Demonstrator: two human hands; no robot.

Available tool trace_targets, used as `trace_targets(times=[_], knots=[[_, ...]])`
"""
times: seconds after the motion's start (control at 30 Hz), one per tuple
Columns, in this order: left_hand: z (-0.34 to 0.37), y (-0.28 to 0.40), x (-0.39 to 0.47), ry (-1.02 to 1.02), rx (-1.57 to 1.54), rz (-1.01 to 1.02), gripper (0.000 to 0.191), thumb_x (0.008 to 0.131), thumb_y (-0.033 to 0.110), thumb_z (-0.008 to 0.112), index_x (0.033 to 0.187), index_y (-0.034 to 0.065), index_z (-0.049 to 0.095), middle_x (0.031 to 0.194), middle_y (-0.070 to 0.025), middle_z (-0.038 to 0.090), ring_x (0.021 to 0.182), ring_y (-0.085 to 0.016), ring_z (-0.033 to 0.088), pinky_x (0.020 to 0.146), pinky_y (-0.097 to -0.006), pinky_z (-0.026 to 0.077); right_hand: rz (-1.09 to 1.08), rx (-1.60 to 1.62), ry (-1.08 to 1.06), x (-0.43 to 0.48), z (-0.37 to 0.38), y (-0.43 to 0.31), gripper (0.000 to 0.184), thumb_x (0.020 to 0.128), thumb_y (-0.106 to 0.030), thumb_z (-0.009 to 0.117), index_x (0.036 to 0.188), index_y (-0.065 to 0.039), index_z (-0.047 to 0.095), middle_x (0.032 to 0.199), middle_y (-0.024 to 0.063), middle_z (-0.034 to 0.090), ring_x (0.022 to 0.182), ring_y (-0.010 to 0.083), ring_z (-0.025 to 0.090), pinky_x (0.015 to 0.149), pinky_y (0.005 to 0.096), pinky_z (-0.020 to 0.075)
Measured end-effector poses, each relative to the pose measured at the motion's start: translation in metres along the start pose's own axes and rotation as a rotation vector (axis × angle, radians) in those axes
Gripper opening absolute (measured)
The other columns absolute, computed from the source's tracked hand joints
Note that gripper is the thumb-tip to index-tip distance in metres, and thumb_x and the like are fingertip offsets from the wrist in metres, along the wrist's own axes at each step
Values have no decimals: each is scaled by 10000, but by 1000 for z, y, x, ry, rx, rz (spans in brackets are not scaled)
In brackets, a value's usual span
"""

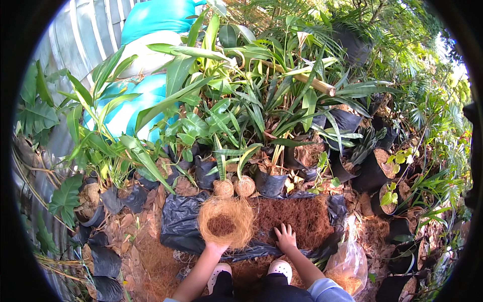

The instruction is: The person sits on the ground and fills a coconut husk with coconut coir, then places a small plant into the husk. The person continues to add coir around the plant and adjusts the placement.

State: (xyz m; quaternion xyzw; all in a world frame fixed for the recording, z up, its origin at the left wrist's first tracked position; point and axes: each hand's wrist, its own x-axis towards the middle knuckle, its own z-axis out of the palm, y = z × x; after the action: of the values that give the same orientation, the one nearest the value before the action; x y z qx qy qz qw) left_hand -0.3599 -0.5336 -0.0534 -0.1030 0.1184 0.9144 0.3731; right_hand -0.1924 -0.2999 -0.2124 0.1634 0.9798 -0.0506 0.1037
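Note:
My left hand (217, 247) supports a nest of pale coconut fibre (245, 215) from its near side, most of the fingers hidden beneath it. Dark brown material (220, 225) fills the nest's hollow. With fingers spread, my right hand (286, 238) rests at the front edge of a bed of reddish-brown fibrous material (305, 217). Black plastic sheeting (181, 224) lies under and around that bed. Just behind the nest sit two round, string-wrapped fibre balls, a left one (223, 188) and a right one (245, 186), each with upright snake-plant-like leaves.
A clear plastic bag (349, 260) of loose fibre stands at the right. Black grow bags (271, 185) with plants crowd the back and sides. A cut bamboo pole (319, 86) juts through the foliage. Turquoise sacks (154, 22) lean by corrugated metal sheeting (85, 28). Dry leaves (128, 222) litter the ground.

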Motion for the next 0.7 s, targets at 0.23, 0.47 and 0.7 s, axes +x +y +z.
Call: trace_targets(times=[0.23, 0.47, 0.7], knots=[[16, -16, -2, -26, 26, -22, 570, 900, 523, 555, 1292, 109, 546, 1299, -97, 572, 1194, -319, 540, 1021, -532, 429, 92, 375, -88, 11, 0, 32, 385, 809, -114, 668, 1188, -153, 612, 1246, 147, 545, 1131, 347, 561, 876, 410, 532], [51, -35, -16, -102, 82, -34, 579, 912, 535, 534, 1308, 112, 532, 1299, -90, 572, 1187, -313, 546, 1015, -525, 435, 595, 2359, -36, 16, -68, 66, 219, 883, -136, 656, 1097, -122, 610, 950, 25, 626, 787, 198, 577, 658, 319, 478], [96, -54, -27, -194, 141, -60, 553, 930, 528, 506, 1288, 109, 551, 1288, -92, 583, 1182, -299, 553, 1004, -513, 447, 657, 2611, 205, 18, -142, 67, 126, 904, -56, 549, 1022, -65, 590, 1083, 119, 636, 961, 267, 617, 764, 334, 520]])
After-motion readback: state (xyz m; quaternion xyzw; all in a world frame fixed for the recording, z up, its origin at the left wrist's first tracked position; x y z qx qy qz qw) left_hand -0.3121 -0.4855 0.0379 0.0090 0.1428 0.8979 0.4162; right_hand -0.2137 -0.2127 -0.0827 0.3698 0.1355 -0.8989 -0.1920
